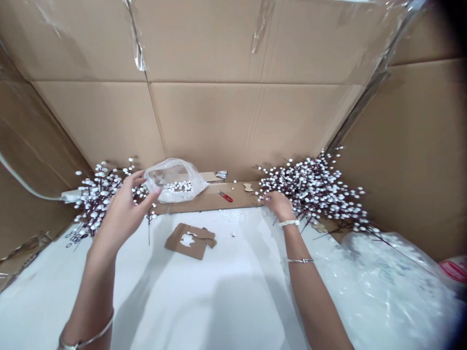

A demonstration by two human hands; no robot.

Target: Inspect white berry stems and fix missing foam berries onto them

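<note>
My left hand [126, 209] reaches forward with thumb and fingers spread, at the left rim of a clear plastic bag [199, 187]. Loose white berries [178, 186] lie inside the bag. Behind that hand is a bunch of dark stems with white berries [97, 194], partly covered by it. My right hand [279, 205] is at the near left edge of a larger pile of white-berry stems [314, 187]. Its fingers are pinched together among the outer berries, on what looks like a berry stem; the fingertips are partly hidden.
Red-handled thread snips [225, 196] and a small tan card piece [248, 187] lie on a cardboard strip [175, 208]. A torn cardboard piece [189, 241] with a white patch rests on the white table [233, 301]. Clear plastic wrapping [386, 291] lies right. Cardboard walls [207, 121] surround the table.
</note>
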